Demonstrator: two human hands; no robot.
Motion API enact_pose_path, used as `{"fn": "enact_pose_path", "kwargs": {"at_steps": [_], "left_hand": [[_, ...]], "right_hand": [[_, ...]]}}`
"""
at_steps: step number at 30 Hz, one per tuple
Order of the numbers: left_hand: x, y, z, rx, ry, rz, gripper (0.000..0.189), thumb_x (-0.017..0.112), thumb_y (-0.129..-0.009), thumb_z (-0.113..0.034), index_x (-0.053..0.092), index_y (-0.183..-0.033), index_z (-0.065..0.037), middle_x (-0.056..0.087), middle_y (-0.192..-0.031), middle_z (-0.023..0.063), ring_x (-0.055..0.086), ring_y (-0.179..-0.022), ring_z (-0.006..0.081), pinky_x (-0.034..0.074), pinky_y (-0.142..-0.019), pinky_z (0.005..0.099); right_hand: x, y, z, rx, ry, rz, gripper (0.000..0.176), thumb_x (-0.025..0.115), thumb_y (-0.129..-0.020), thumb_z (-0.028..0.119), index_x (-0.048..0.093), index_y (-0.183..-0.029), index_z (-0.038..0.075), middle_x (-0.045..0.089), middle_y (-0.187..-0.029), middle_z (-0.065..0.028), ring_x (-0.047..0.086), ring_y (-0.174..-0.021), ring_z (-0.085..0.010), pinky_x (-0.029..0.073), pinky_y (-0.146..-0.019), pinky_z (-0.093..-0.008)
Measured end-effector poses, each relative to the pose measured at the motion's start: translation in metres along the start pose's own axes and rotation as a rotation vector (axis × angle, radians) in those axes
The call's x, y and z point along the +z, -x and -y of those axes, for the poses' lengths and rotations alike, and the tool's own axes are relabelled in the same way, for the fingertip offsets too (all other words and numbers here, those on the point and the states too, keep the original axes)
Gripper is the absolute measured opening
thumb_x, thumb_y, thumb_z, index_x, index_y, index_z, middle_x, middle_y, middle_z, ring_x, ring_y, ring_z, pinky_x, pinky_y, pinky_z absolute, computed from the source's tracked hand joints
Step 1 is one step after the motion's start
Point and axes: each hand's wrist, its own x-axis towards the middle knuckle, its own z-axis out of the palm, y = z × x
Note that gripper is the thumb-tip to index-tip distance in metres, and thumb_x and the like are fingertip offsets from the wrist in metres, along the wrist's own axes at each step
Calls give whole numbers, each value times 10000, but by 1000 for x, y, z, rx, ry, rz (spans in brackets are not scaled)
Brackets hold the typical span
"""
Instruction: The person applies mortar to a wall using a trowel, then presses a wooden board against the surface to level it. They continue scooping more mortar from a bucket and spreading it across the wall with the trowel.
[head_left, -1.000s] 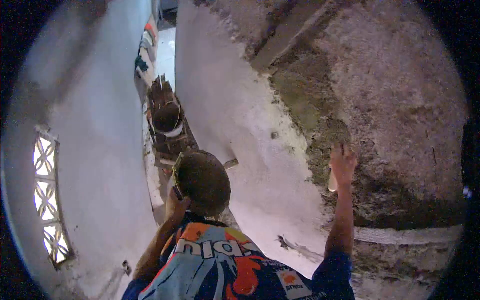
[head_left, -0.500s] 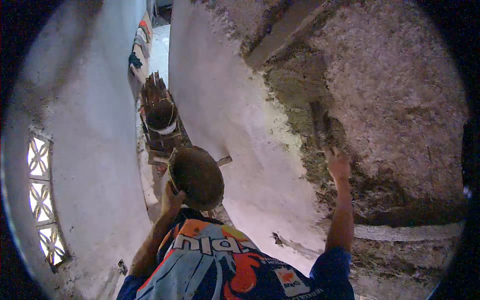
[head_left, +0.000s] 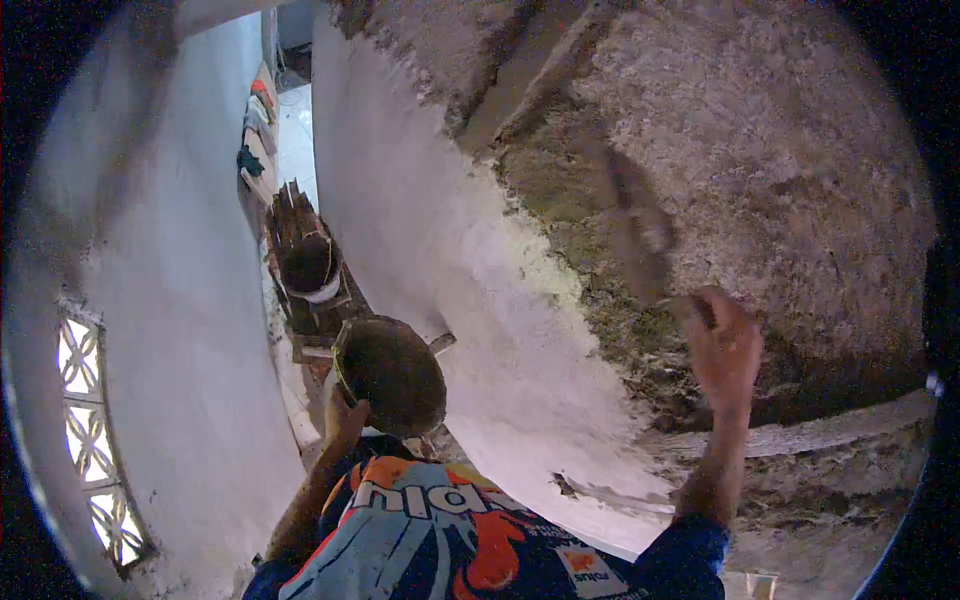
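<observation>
My left hand [head_left: 345, 418] grips the near left rim of a round bucket [head_left: 340, 372], whose dark, mortar-coloured inside faces up at me. The bucket is held close in front of my shirt. Over on the right, my right hand [head_left: 726, 350] is closed around the handle of a trowel [head_left: 645, 245], its blade blurred and reaching up along the rough wall [head_left: 810, 210]. Dark, damp-looking mortar [head_left: 560, 190] covers the wall beside the blade, bordering a smooth pale plastered stretch [head_left: 450, 250].
A second bucket [head_left: 322, 294] with a white side stands on wooden planks [head_left: 290, 205] beyond the held one. Cloths [head_left: 258, 125] hang over a board farther back. A pale wall [head_left: 190, 290] with patterned vent blocks [head_left: 86, 440] runs along the left.
My right hand has shifted right and turned, with the trowel still in it. The left hand keeps its hold on the bucket. The whole view has tilted slightly.
</observation>
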Motion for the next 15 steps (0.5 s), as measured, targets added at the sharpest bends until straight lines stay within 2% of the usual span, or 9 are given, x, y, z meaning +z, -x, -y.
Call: {"fn": "enact_pose_path", "kwargs": {"at_steps": [2, 4, 5, 7, 8, 10, 12, 14, 15], "left_hand": [[3, -5, 22, -37, 41, 2, 358, 548, -705, -51, 489, -1056, -8, 589, -886, 100, 561, -761, 205, 465, -681, 329], [1, -7, 38, -50, 65, -3, 363, 544, -710, -58, 484, -1065, -7, 589, -879, 99, 560, -756, 207, 464, -677, 326], [1, -7, 36, -27, -69, -23, 377, 554, -715, -71, 478, -1078, -8, 590, -887, 97, 563, -767, 203, 466, -679, 323], [1, -11, 57, -8, -216, -38, 391, 563, -719, -84, 472, -1092, -9, 590, -895, 95, 565, -778, 200, 467, -680, 320], [4, -22, 95, 108, 103, 49, 458, 600, -706, -118, 454, -1131, -26, 575, -973, 98, 546, -838, 205, 458, -723, 331], [-23, -3, 93, 183, 371, 158, 528, 638, -694, -153, 437, -1169, -43, 559, -1051, 101, 527, -899, 210, 448, -767, 342], [-19, 16, 13, -22, 30, 132, 548, 649, -700, -243, 436, -1158, -31, 550, -1054, 104, 516, -944, 220, 430, -803, 343], [-12, 19, -6, -85, -31, 139, 565, 652, -705, -295, 436, -1153, -27, 544, -1056, 110, 510, -971, 227, 419, -824, 344], [-11, 17, -15, -24, -32, 183, 461, 601, -715, -158, 450, -1126, -11, 567, -1013, 105, 531, -929, 209, 442, -794, 335]], "right_hand": [[11, 12, 31, -183, -96, 186, 193, 655, -739, 205, 632, -847, 47, 636, -799, -90, 612, -740, -172, 471, -648, -294], [25, 11, 45, -285, -644, 642, 169, 628, -749, 195, 634, -820, 42, 639, -803, -90, 613, -738, -167, 477, -650, -296], [31, 4, 47, -284, -651, 635, 169, 628, -749, 195, 634, -820, 42, 639, -803, -90, 613, -738, -167, 477, -650, -296], [48, -9, 46, 69, -545, 1086, 180, 585, -778, 202, 630, -832, 37, 641, -802, -82, 613, -721, -175, 478, -647, -302], [71, -13, 5, 214, -498, 900, 218, 555, -802, 222, 618, -916, 47, 638, -804, -69, 601, -676, -171, 479, -615, -312], [84, 7, -53, 469, -424, 746, 244, 534, -820, 197, 588, -1013, 56, 624, -880, -59, 587, -661, -176, 479, -597, -333], [85, 42, -134, 58, 50, 245, 228, 538, -819, 157, 587, -1028, 79, 591, -988, -49, 576, -725, -190, 474, -636, -338], [84, 63, -143, -128, 288, 17, 227, 540, -818, 138, 586, -1035, 91, 574, -1042, -43, 570, -757, -197, 472, -656, -341], [83, 82, -118, -26, 151, 92, 238, 551, -821, 188, 574, -1028, 73, 586, -908, -98, 572, -727, -240, 456, -650, -355]]}}
